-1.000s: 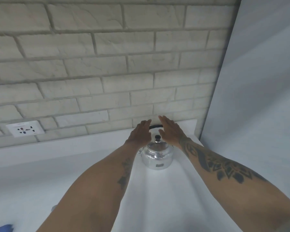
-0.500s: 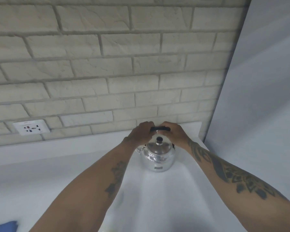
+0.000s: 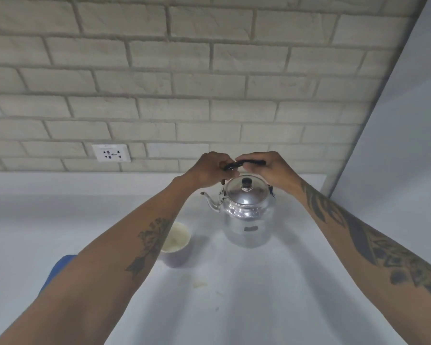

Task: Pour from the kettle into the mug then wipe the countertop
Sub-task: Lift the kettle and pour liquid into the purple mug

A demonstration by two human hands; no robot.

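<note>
Since a second ago we have gone from open palms hovering either side of the kettle (image 3: 246,210) to both sets of fingers (image 3: 228,168) curled round its black handle (image 3: 244,164); half a second back the grip was just forming, and now the handle stands upright above the lid with the left hand (image 3: 207,170) on its left end and the right hand (image 3: 271,170) on its right end, fingers wrapped narrow round the bar. We judge the pick-up is secured, though whether the base has left the worktop (image 3: 234,295) we cannot tell. Our view has also dropped, so the mug (image 3: 176,242) now shows, standing just left of the kettle, near it but apart, partly hidden by our left forearm. That puts the pour next: the spout (image 3: 209,200) already points left, toward the mug's side. Kettle itself: polished metal, rounded shoulders over a straight body, domed lid with a dark knob, a small label on the front, set near the back of the worktop by the brick wall. Mug interior reads pale; contents unclear. A blue cloth (image 3: 57,270) peeks from under the left arm, likely for wiping. A faint smudge (image 3: 199,285) marks the worktop nearer us.
</note>
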